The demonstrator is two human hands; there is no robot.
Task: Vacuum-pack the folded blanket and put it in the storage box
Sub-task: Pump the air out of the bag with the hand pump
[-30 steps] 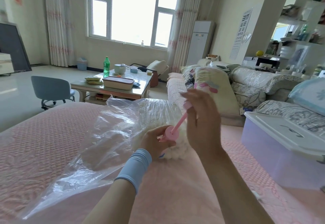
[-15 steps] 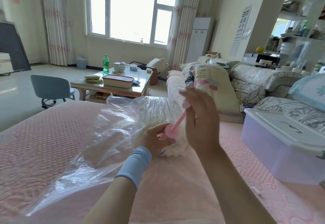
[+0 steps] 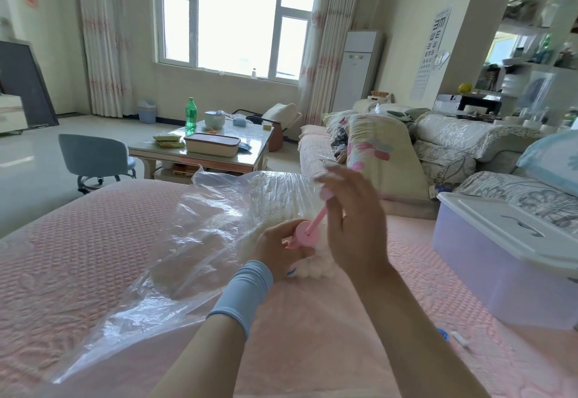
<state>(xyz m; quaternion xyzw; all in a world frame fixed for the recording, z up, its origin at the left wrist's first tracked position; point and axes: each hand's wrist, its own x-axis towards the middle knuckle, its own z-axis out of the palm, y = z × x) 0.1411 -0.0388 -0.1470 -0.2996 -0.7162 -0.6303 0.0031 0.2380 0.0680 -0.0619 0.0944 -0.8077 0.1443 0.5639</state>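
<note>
Here, your left hand (image 3: 278, 247), with the pale blue wristband (image 3: 244, 291) behind it, has its fingers curled tight round the lower body of the pink hand pump (image 3: 314, 225), just under its round pink disc, and it rests down against the bag. Your right hand (image 3: 353, 228) is raised above it with its back to the camera; the upper fingers lie fairly straight and loosely together and the pump's handle end sits tucked among them, though exactly how they close on it is hidden. The thin pink rod runs slanted between the two hands. To the left, the clear vacuum bag (image 3: 194, 241) sprawls crumpled across the pink quilted bed cover (image 3: 93, 225), its loose end reaching toward you. The folded blanket (image 3: 316, 267), white and fluffy, lies inside the bag, right under your hands. On the right, well apart from the hands, the storage box (image 3: 488, 260) stands on the bed with its white lid on.
</note>
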